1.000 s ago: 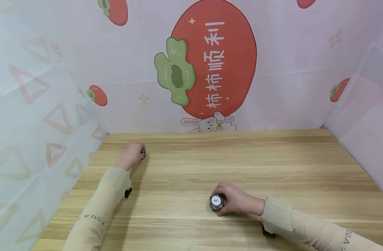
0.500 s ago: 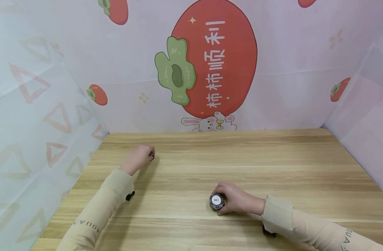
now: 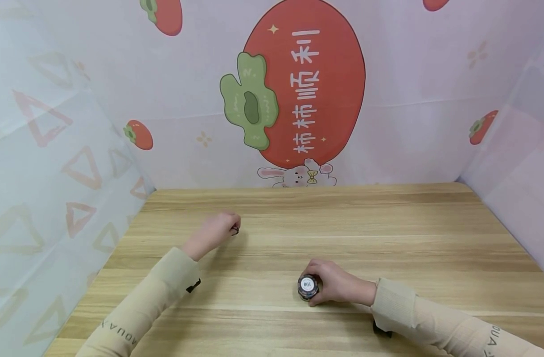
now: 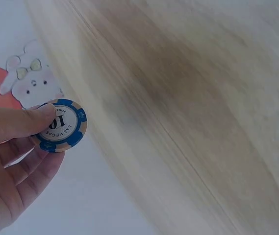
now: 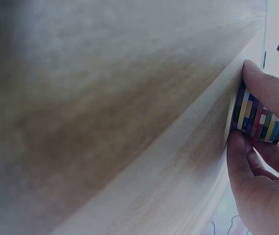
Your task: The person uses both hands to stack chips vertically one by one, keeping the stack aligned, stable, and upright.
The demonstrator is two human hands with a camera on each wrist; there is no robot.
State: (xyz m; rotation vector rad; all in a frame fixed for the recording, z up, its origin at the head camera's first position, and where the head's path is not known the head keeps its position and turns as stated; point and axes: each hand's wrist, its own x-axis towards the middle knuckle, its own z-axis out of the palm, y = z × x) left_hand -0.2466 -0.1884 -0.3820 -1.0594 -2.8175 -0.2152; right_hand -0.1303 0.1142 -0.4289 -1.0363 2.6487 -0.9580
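Note:
My left hand is above the table's left half, pinching one blue and tan poker chip between thumb and fingers. The chip's face reads "LAS VEGAS" in the left wrist view; the thumb hides part of its number. At the front centre, a stack of poker chips stands upright on the table, with a dark-edged chip marked 100 on top. My right hand grips this stack from its right side. Layers of several colours show along the stack's side in the right wrist view.
The wooden table reaches back to a wall cloth printed with persimmons and a rabbit. Pale cloth walls flank it left and right. Black straps show beneath the sleeves.
My left hand has travelled right and slightly nearer with the poker chip in its fingers. My right hand and the stack have stayed put.

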